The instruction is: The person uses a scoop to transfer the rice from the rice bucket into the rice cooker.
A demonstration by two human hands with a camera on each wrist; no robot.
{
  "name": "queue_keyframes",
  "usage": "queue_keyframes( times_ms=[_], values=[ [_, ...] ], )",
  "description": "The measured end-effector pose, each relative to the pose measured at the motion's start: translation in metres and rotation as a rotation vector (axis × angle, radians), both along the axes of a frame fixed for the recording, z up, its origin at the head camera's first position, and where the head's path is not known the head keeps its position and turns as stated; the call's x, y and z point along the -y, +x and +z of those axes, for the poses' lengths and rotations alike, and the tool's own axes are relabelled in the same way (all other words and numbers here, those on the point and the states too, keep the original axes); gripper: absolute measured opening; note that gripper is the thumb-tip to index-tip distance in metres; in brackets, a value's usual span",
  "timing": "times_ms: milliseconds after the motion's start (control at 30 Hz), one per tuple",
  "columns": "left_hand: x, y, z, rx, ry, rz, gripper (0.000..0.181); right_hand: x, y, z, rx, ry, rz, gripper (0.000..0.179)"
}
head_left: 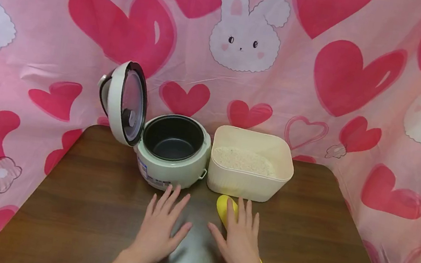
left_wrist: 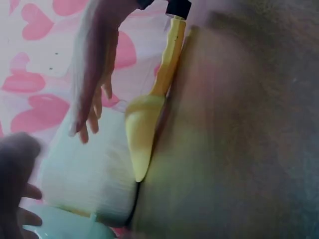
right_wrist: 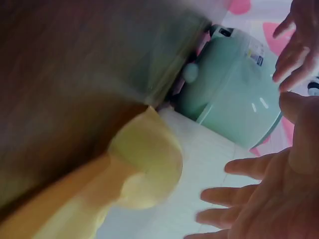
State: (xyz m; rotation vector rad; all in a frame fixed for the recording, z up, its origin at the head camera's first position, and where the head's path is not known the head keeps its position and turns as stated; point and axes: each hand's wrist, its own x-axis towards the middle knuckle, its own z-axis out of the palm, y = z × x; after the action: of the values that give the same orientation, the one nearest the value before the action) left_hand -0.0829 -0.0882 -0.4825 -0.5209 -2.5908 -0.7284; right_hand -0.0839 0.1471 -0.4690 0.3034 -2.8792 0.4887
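Observation:
Both hands hover above the table with fingers spread and nothing held. My left hand is in front of a pale green rice cooker, whose lid stands raised to the left over a dark inner pot. Over a yellow scoop is my right hand, which hides the middle of it. The scoop lies on the table, bowl toward the back; its bowl shows fully in the left wrist view. Behind it stands a cream bin partly filled with white rice.
The brown wooden table ends at a pink curtain printed with hearts and rabbits, behind and on both sides. The rice cooker and the bin stand side by side near the back edge, almost touching.

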Motion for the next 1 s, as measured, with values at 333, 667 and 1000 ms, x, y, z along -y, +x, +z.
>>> queue_keyframes(
  times_ms=[333, 667, 1000],
  values=[
    [0.049, -0.052, 0.039, 0.066, 0.803, 0.168, 0.019, -0.033, -0.002, 0.007, -0.029, 0.059, -0.030, 0.081],
    [0.097, -0.112, 0.052, 0.306, 0.964, 0.248, 0.072, -0.058, 0.006, 0.005, 0.271, 0.106, -0.066, 0.066],
    [0.083, -0.149, 0.049, 0.264, 1.155, 0.293, 0.068, -0.065, 0.003, -0.006, 0.282, 0.208, 0.013, 0.042]
  ],
)
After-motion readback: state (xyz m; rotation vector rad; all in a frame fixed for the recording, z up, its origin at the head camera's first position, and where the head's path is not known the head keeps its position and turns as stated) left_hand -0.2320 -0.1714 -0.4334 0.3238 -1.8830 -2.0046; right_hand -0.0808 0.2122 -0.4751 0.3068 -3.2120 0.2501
